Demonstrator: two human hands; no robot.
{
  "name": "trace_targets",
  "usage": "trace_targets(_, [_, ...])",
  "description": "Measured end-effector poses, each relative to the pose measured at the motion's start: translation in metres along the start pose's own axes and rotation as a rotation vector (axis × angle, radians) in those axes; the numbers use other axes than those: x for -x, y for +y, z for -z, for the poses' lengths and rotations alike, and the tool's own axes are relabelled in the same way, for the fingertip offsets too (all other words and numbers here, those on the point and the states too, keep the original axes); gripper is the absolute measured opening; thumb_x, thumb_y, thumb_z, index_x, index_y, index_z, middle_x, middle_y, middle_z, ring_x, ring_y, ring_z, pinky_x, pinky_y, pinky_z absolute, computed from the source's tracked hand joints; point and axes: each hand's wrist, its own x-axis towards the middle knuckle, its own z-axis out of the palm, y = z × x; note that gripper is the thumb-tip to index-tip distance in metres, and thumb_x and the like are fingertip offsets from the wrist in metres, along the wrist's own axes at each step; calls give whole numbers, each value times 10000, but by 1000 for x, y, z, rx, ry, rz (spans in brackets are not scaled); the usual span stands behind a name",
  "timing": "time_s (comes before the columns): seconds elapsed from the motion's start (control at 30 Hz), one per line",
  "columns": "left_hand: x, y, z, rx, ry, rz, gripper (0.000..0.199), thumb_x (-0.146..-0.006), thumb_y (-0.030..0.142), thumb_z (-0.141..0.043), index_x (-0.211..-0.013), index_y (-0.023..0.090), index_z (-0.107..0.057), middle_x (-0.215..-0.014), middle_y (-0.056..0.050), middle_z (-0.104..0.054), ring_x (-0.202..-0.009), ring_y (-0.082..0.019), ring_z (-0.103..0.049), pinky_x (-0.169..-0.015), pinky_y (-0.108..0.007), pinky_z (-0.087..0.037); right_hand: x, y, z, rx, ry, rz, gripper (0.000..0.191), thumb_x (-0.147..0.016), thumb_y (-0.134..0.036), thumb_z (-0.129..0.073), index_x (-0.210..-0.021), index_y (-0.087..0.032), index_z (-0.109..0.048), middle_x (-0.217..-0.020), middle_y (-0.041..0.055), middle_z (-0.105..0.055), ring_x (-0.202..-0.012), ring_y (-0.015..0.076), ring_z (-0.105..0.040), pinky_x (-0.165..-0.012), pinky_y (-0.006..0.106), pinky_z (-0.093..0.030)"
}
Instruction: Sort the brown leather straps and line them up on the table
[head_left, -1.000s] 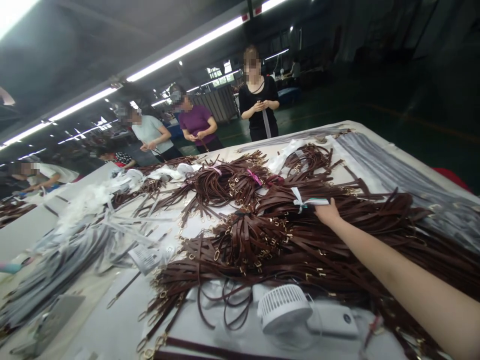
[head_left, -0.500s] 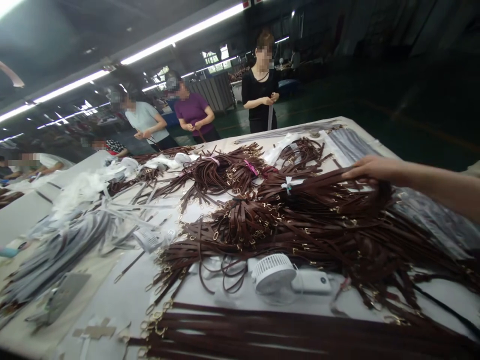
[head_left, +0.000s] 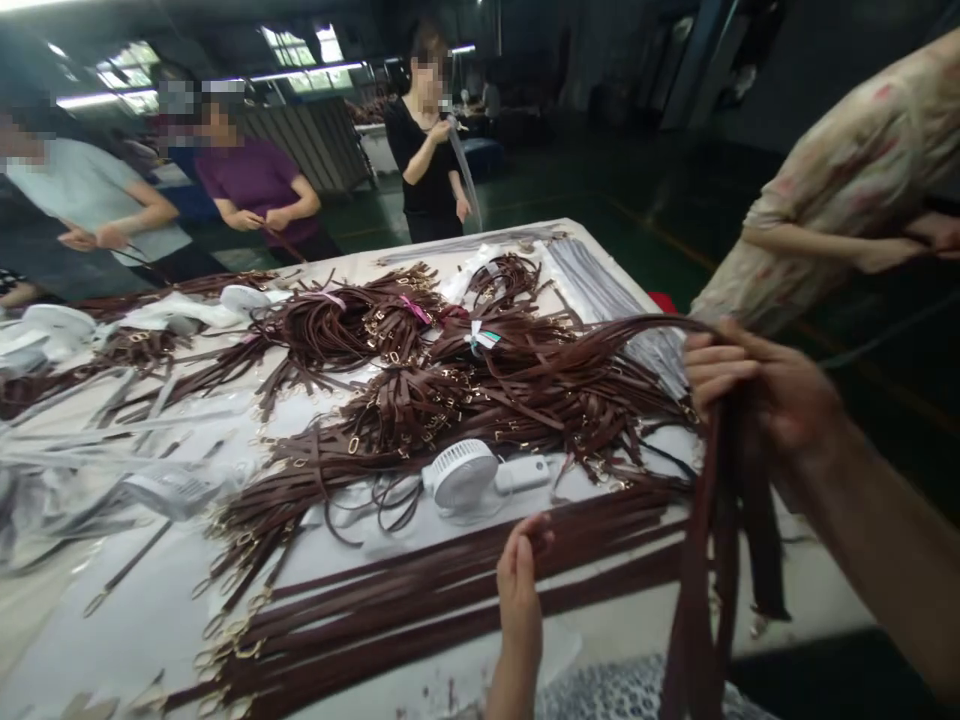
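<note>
Straps (head_left: 367,612) before and behind the fan (head_left: 463,478)

Factory workshop — shared worktable (head_left: 135,630), heaped brown straps (head_left: 405,400), co-workers (head_left: 251,175) standing.

Single head-worn view, taken from above the near side of a worktable (head_left: 37,605) and facing forward and obliquely downward across it. Nearest the lens are the wearer's left hand (head_left: 521,580), at lower centre, and right hand (head_left: 765,390), at right. A white handheld fan (head_left: 461,475), near the centre of the frame, lies at middle distance. Farther off, beyond the table's far edge, stands a co-worker in a black top (head_left: 424,170), at upper centre; windows (head_left: 300,80) at upper left form the remote background.
</note>
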Motion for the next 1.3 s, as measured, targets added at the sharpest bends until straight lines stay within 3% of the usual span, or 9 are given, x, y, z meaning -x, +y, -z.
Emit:
trace_targets(0.13, [7, 34, -35, 219, -482, 80, 877, -824, 824, -470, -1405, 177, -591, -1515, -167, -523, -1409, -355, -481, -1213, -497, -349, 33, -12, -64, -1314, -3, -846, 363, -1103, -250, -284, -873, -160, -550, -602, -67, -464, -449, 12, -466, -496, 52, -475])
trace_targets(0.27, [23, 48, -65, 116, -802, 152, 927, -712, 752, -708, -1421, 171, -566, -1417, -171, -606, -1345, -405, -522, -1163, -535, -395, 43, -4, -113, -1547, 174, -1040, 284, -1089, -305, -367, -875, -183, -508, -585, -61, -498, -424, 34, -478, -444, 79, -484])
trace_targets(0.37, [35, 41, -77, 18, -590, 153, 674, -683, 561, -845, -1180, 127, -707, -1157, -147, -730, -1142, -353, -653, -1066, -493, -482, 45, 7, -136, -1455, 173, -1027, 296, -1082, -306, -384, -834, -195, -503, -576, -54, -531, -448, 56, -514, -491, 126, -531])
trace_targets(0.5, [42, 32, -81, 289, -311, 228, 418, -754, 483, -814, -929, 119, -703, -913, -114, -754, -978, -287, -720, -1005, -456, -529, 68, 17, -148, -1370, 25, -1066, 251, -1046, -332, -465, -924, -164, -606, -686, 28, -666, -552, 136, -623, -474, 217, -561])
trace_targets(0.6, [39, 37, -75, 573, -191, 316, 300, -819, 382, -771, -983, 155, -661, -985, -108, -763, -1056, -284, -720, -1027, -457, -532, 108, 28, -143, -1175, -251, -1122, 198, -984, -330, -593, -978, -145, -663, -730, 44, -698, -510, 123, -594, -390, 184, -478])
trace_targets(0.7, [33, 41, -67, 719, -60, 429, 133, -939, 256, -613, -1024, 157, -643, -1065, -107, -762, -1085, -245, -720, -1048, -434, -531, 151, 43, -130, -962, -589, -1008, 267, -888, -404, -730, -961, -149, -696, -755, 33, -706, -602, 127, -635, -503, 179, -523])
trace_targets(0.83, [25, 40, -57, 708, -44, 525, 184, -994, 177, -472, -1037, 131, -645, -1260, -140, -708, -1191, -227, -678, -1056, -395, -536, 184, 59, -119, -811, -775, -874, 402, -772, -445, -842, -950, -107, -715, -801, 69, -727, -655, 154, -662, -594, 227, -560])
trace_targets(1.07, [11, 32, -46, 565, -134, 503, 240, -887, 38, -523, -1073, 89, -666, -1314, -164, -683, -1205, -236, -670, -998, -336, -566, 200, 66, -116, -975, -791, -1002, 305, -815, -373, -793, -967, -114, -740, -842, 90, -737, -728, 195, -693, -755, 392, -642])
trace_targets(1.3, [19, 26, -33, 407, -226, 535, 466, -892, 491, -631, -1098, 81, -712, -1063, -183, -763, -835, -229, -733, -666, -276, -578, 205, 62, -123, -1136, -828, -920, 364, -787, -250, -778, -1122, -116, -730, -1016, 133, -760, -887, 220, -730, -846, 319, -603])
